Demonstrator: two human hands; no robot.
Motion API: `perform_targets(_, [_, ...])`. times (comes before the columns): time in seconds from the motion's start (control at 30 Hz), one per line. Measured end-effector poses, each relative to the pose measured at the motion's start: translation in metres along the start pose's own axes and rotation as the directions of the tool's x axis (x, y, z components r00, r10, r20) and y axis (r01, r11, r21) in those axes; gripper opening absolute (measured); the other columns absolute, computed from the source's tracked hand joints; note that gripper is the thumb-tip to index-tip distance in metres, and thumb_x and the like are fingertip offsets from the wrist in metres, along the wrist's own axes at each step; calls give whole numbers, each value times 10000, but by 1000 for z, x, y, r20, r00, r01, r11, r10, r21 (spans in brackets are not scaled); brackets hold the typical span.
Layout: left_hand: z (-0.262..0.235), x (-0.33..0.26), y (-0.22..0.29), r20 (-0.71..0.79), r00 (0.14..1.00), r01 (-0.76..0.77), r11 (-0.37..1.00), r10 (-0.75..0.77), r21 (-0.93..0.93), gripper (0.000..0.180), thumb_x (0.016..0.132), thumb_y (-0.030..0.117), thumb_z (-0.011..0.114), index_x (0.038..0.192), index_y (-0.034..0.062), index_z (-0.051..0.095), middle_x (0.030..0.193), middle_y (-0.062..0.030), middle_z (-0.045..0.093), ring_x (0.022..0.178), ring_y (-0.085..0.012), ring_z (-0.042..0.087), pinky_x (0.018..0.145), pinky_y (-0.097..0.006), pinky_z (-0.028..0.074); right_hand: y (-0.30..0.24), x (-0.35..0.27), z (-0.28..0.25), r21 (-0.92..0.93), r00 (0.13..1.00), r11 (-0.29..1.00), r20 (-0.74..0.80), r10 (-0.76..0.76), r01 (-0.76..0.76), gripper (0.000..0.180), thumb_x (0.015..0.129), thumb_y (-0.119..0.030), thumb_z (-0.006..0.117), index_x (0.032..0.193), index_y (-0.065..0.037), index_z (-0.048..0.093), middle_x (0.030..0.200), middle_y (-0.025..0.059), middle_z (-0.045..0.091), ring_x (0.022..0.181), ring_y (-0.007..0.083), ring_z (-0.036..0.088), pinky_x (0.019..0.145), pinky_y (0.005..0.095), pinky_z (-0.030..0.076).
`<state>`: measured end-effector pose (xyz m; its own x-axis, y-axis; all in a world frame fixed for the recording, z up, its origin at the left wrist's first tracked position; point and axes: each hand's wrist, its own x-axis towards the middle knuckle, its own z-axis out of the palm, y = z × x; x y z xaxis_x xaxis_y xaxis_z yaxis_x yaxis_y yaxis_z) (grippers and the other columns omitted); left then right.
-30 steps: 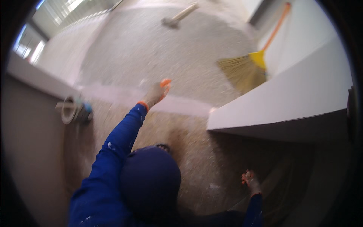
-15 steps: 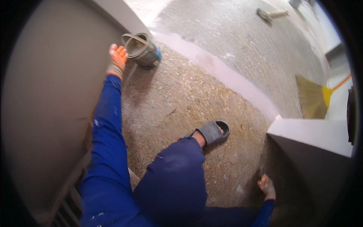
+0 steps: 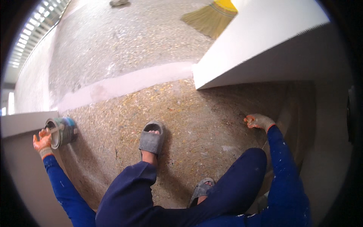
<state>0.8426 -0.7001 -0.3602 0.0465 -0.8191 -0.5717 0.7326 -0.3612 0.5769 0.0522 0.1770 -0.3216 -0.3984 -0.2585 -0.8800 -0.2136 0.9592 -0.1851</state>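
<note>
My left hand point(image 3: 42, 140), in a pale glove with an orange palm, is at the left against the grey wall. Its fingers are apart and it grips nothing; they overlap the rim of a paint can. That can point(image 3: 67, 130) is smeared, with blue on its side and a pale handle, and stands on the floor by the wall's end. Over the floor on the right is my right hand point(image 3: 258, 121), gloved the same way, with curled fingers. Whatever is inside those fingers, if anything, is too small to make out.
A straw broom point(image 3: 210, 19) with a yellow top lies beyond the white wall end point(image 3: 227, 53). A pale strip point(image 3: 128, 82) crosses the speckled floor point(image 3: 181, 109). My feet in grey sandals point(image 3: 152, 140) are on it. A grey object point(image 3: 119, 2) is at the far edge.
My view has turned to the right, so the can and left hand appear lower left. My right hand shows farther forward, its fingers still curled. The second sandal has come into sight.
</note>
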Motion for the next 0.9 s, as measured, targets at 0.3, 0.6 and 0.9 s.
perform_targets(0.3, [73,-153,-96,404,870,44,862,-282,505,393,1040,385,558,1160,18,636,848,-63,682,762,-247,653,988,-481,529,138,-76,16,205,950,965,-231,210,-164,790,877,-239,817,1550,-84,434,1412,59,589,1272,190,549,1036,316,464])
perform_targets(0.6, [180,-365,-248,489,744,-123,627,-455,769,349,1087,348,493,1141,23,610,792,-12,618,543,-122,522,692,-342,577,196,-32,141,328,914,906,-212,345,-266,861,934,-380,760,1594,-33,329,1305,139,645,923,211,640,784,325,510])
perform_targets(0.9, [261,-532,-391,518,354,-839,-21,-779,544,313,1092,333,460,1020,55,585,875,-45,608,560,-115,565,664,-347,585,256,7,278,931,917,93,-365,163,354,779,1001,-312,693,1594,-84,244,1015,68,581,791,121,551,740,271,482])
